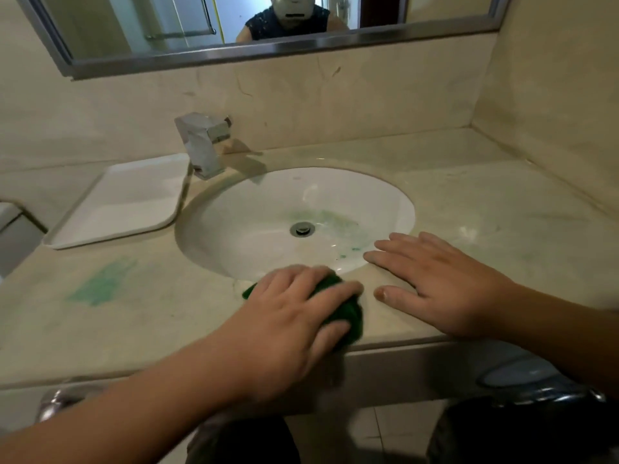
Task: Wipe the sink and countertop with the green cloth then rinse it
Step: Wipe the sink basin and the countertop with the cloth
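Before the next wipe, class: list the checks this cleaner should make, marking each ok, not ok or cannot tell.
1. Left hand grips the green cloth: ok.
2. Right hand flat on the countertop, bracing: ok.
3. Green smear on the countertop left of the sink wiped away: not ok.
4. Sink basin free of green residue by the drain: not ok.
5. White tray clear of the smear: ok.
6. Cloth damp enough: cannot tell.
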The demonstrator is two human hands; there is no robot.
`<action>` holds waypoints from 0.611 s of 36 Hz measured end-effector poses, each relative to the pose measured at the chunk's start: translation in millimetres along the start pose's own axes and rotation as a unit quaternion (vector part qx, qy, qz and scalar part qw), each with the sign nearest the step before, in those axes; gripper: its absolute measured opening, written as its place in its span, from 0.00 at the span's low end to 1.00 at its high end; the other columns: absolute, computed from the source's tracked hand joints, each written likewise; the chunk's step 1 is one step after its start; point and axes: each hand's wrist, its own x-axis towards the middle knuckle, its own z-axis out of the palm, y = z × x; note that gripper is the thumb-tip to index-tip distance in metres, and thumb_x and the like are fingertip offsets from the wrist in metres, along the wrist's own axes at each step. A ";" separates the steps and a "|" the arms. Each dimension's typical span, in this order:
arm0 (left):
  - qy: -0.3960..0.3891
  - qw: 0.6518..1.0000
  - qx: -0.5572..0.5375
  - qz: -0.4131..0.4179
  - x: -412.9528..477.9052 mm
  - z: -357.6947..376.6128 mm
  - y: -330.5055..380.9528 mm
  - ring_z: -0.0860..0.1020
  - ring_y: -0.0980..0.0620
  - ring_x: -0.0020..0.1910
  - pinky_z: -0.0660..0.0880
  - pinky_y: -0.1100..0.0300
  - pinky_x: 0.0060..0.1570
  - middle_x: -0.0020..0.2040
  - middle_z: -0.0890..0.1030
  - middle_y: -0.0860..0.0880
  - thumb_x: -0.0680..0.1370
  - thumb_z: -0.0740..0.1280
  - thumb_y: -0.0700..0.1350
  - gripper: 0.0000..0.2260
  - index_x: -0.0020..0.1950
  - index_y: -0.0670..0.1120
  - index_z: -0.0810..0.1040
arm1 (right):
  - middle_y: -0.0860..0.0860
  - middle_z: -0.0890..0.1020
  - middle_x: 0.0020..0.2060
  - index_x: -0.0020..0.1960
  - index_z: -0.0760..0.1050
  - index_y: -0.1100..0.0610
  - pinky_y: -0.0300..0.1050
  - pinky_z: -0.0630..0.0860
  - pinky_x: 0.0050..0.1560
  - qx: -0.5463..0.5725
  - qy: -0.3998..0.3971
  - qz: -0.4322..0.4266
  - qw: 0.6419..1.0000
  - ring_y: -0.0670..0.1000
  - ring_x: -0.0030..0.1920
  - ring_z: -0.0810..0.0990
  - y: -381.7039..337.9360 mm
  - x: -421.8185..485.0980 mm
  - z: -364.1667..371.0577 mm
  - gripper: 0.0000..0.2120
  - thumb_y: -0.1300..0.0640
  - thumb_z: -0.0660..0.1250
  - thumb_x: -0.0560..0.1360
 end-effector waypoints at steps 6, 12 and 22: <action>-0.009 0.996 -0.023 -0.083 67.7 -10.1 -26.9 0.73 0.44 0.62 0.72 0.46 0.66 0.68 0.75 0.47 0.86 0.54 0.59 0.18 0.73 0.55 0.68 | 0.39 0.50 0.84 0.83 0.47 0.37 0.43 0.38 0.79 0.021 -0.005 -0.003 1.000 0.41 0.82 0.43 -1.9 -6.2 -4.5 0.40 0.25 0.37 0.74; 0.099 0.992 -0.080 -0.013 12.1 -52.2 -52.0 0.70 0.56 0.62 0.73 0.54 0.65 0.65 0.73 0.58 0.82 0.66 0.58 0.17 0.70 0.60 0.69 | 0.42 0.50 0.84 0.84 0.49 0.39 0.43 0.37 0.80 0.024 -0.013 -0.012 1.000 0.43 0.83 0.42 -5.3 -5.4 -11.3 0.40 0.27 0.40 0.75; -0.039 0.989 0.051 0.131 -57.1 -21.2 -38.2 0.58 0.47 0.80 0.59 0.48 0.80 0.83 0.58 0.49 0.85 0.54 0.68 0.28 0.83 0.67 0.52 | 0.43 0.55 0.84 0.83 0.54 0.43 0.44 0.41 0.82 -0.019 -0.001 -0.084 0.996 0.44 0.83 0.47 -26.8 19.1 -15.1 0.36 0.32 0.41 0.79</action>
